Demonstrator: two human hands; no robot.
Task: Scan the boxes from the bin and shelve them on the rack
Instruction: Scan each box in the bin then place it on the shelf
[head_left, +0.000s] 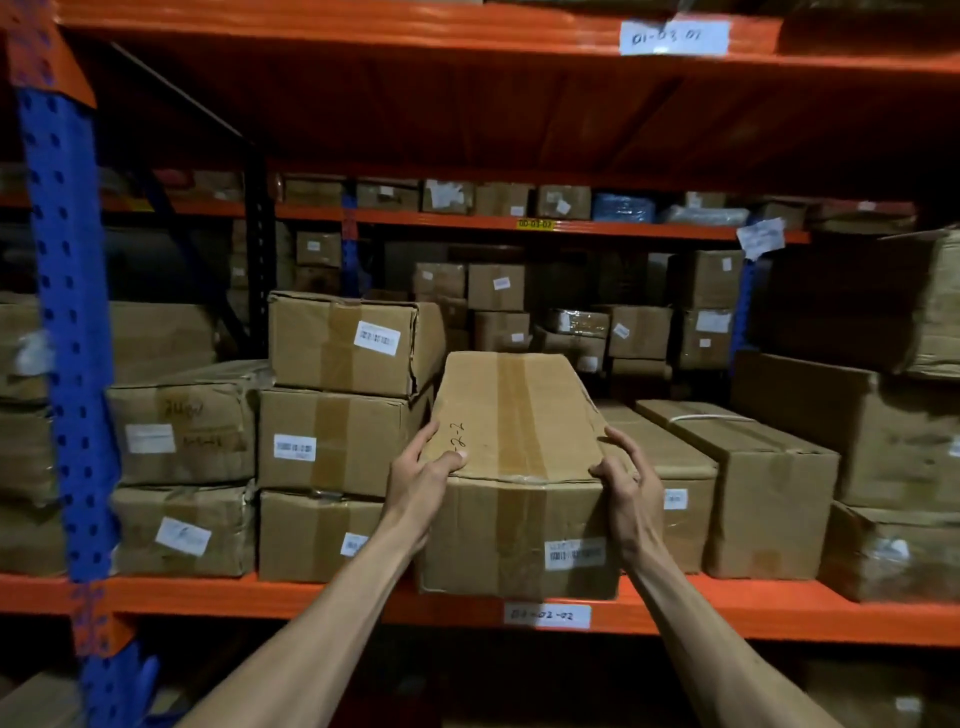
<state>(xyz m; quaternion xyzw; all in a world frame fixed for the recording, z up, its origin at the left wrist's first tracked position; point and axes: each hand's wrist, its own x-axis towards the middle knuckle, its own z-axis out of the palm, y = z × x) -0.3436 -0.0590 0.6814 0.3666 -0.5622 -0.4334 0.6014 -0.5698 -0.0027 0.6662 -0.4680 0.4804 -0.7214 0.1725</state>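
Note:
A long brown cardboard box (514, 457) with tape down its middle and a barcode label on its near face sits on the orange shelf (311, 597) of the rack, its near end at the shelf's front edge. My left hand (423, 478) grips the box's near left top corner, thumb on top. My right hand (631, 483) holds the near right top corner, fingers wrapped over the edge. The box lies between a stack of three boxes (337, 441) on its left and a long box (670, 467) on its right.
More cardboard boxes fill the shelf on both sides and behind. A blue perforated upright (67, 332) stands at the left. An orange shelf (467, 78) hangs overhead. White location labels (546, 616) mark the beams. Another rack with boxes stands further back.

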